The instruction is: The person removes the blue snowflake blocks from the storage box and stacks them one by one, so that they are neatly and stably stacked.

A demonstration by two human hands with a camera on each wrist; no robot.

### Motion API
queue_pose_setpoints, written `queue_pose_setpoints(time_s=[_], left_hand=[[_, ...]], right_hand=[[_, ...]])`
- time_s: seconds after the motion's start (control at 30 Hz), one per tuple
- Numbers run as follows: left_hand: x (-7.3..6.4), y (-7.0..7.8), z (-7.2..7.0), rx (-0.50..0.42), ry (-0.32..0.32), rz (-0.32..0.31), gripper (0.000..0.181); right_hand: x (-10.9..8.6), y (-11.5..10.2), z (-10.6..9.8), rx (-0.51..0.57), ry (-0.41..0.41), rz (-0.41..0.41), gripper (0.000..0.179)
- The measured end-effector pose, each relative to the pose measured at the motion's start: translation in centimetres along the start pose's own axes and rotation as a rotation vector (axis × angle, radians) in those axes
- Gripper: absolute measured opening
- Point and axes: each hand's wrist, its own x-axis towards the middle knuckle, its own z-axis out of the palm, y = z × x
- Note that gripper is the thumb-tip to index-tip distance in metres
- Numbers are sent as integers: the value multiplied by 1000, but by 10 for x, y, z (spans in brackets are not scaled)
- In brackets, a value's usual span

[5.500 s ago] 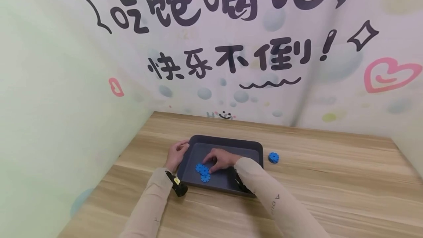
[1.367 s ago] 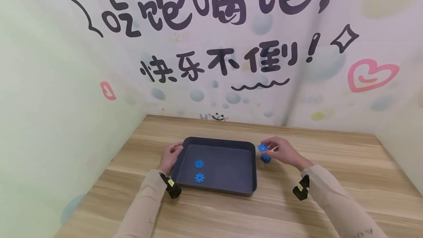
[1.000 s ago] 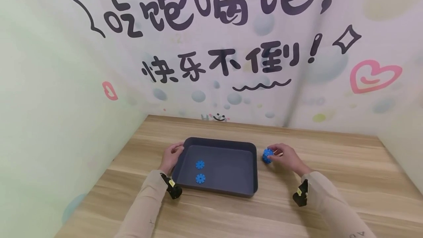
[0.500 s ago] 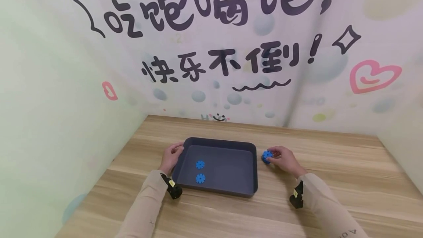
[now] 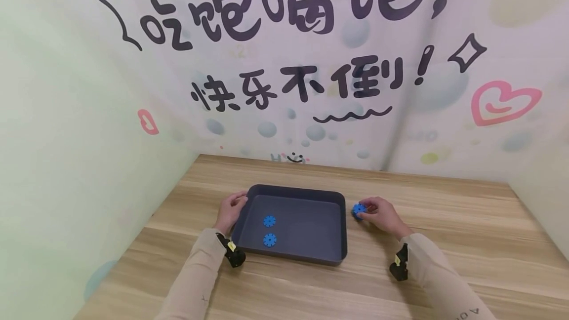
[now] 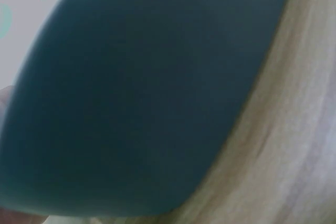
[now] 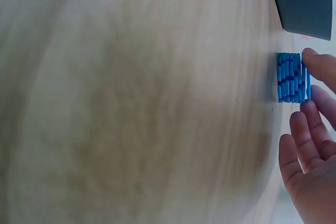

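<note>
In the head view my left hand [image 5: 229, 210] grips the left rim of a dark grey rectangular tray [image 5: 306, 256]. The left wrist view is mostly filled by the tray's outer wall [image 6: 147, 93]. Two blue notched plastic discs, one [image 5: 269, 221] behind the other [image 5: 269, 240], lie flat in the tray's left part. Just right of the tray, my right hand [image 5: 383, 215] pinches a blue notched disc [image 5: 359, 209] at the top of a stack. The right wrist view has the stack [image 7: 288, 77] side-on, the pinched disc [image 7: 308, 83] at its top and thumb and fingertips around the edge.
Everything stands on a wood-grain table [image 5: 284, 290]. A printed cloth backdrop [image 5: 249, 127] rises along its back edge, with a pale side panel [image 5: 89, 172] at left. The tray's right wall [image 5: 344, 226] stands close beside the stack.
Earlier my right hand was inside the tray over three overlapping discs. It then held one disc above the stack and lowered it there. Two discs stay in the tray; the left hand kept its place.
</note>
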Motion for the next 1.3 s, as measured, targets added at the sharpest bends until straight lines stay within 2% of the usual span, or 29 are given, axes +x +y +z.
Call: queue_pose_setpoints(time_s=[0.37, 0.83, 1.13, 1.3], left_hand=[[1, 0, 0, -10, -8, 28, 31], [3, -3, 0, -10, -5, 26, 31], [2, -2, 0, 3, 0, 26, 32], [1, -1, 0, 4, 6, 17, 31]], right_hand=[[-2, -2, 0, -2, 1, 4, 33], [-2, 1, -5, -8, 5, -4, 42], [4, -19, -7, 26, 52, -49, 37], [13, -41, -1, 52, 51, -129, 33]])
